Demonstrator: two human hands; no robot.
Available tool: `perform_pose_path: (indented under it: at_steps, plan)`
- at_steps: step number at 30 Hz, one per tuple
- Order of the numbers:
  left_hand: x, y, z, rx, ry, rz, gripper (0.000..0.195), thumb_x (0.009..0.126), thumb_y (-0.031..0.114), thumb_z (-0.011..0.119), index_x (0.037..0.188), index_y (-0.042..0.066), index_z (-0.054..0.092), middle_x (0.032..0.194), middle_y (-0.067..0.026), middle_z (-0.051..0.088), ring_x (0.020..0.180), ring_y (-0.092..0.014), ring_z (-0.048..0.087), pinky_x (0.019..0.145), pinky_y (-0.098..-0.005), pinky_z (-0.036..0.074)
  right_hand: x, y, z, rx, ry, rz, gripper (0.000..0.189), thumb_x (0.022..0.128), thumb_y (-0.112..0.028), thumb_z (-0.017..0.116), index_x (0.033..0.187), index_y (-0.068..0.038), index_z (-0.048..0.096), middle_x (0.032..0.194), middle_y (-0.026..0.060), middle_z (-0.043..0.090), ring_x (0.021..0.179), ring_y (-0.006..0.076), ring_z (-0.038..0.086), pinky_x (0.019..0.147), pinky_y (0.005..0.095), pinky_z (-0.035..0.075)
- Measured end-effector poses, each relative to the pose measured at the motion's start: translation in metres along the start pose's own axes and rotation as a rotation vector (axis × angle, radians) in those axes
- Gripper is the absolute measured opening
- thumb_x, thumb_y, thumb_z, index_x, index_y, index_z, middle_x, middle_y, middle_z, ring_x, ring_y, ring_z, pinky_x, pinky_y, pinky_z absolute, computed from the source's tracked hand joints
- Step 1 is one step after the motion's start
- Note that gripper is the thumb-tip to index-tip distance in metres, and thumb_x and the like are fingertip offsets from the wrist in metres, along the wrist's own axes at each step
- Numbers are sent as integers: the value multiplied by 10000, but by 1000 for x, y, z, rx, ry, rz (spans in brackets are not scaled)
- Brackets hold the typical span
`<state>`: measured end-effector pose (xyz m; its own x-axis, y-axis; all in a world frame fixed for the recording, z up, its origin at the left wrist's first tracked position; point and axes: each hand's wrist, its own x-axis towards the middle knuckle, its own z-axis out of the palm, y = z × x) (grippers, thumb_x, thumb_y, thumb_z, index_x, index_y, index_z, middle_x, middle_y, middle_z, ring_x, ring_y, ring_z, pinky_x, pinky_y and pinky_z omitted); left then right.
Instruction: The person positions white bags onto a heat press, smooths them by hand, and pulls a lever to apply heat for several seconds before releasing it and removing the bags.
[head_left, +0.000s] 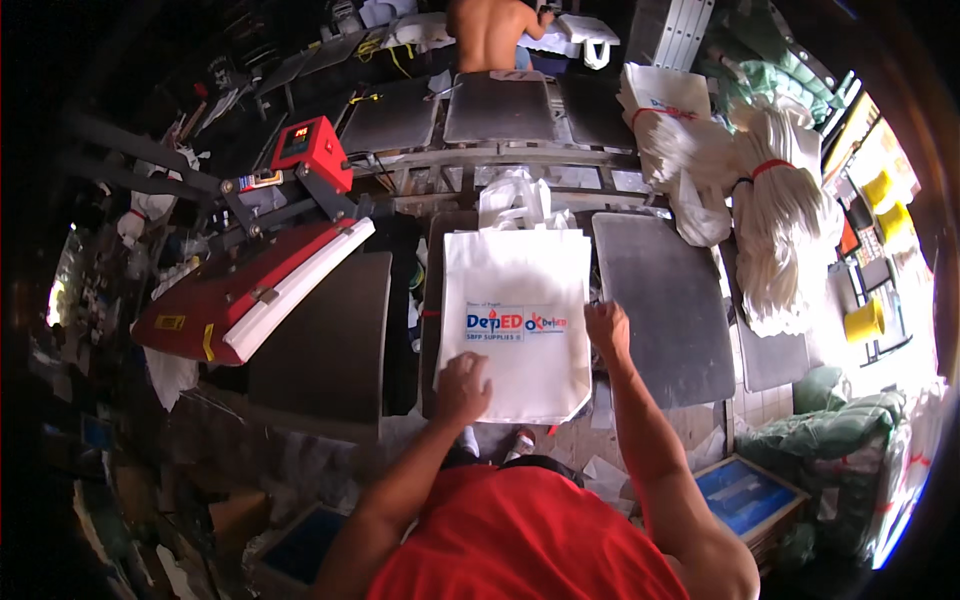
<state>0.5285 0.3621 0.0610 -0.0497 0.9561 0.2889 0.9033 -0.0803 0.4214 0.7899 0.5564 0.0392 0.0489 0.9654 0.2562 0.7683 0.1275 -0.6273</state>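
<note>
A stack of flat white cloth tote bags (517, 270), the top one printed in blue and red, lies on a dark platen straight ahead, its handles bunched at the far end. My left hand (464, 388) rests on or just over the lower left of the top bag, fingers spread and slightly curled. At the stack's right edge is my right hand (607, 327), its fingers curled in; whether they pinch the bag's edge cannot be told. A red heat press (247, 289) with a lit display stands raised at the left.
Dark platens (660, 300) flank the stack. Bundles of white bags (784, 225) tied with red bands lie at the right. A co-worker (491, 34) sits at the far side. Blue framed screens (750, 495) and green plastic-wrapped packs (832, 427) are at the lower right.
</note>
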Motion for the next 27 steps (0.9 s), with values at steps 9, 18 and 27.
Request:
perform_pose_path:
  at_steps: [9,18,27]
  plan:
    - [-17,7,29,-68,-174,-1,461,772,242,752,1161,55,588,1193,-146,581,1101,-342,576,906,-477,464,182,-109,62,-501,-263,45,770,814,-686,583,1240,-51,670,1309,163,623,1290,360,498,1061,468,360]
    - [-27,-3,42,-30,-233,-95,526,760,260,772,1221,83,591,1277,-109,544,1212,-306,532,962,-470,445,213,-115,121,-405,-676,327,574,789,-512,702,1247,-167,696,1336,123,637,1247,285,592,1040,525,376]
    - [-31,-7,44,-43,-215,-69,577,768,260,768,1295,112,583,1316,-116,531,1247,-323,513,1037,-499,405,226,-100,118,-153,-927,-131,746,715,-714,678,1029,-42,756,983,160,743,853,332,701,794,404,529]
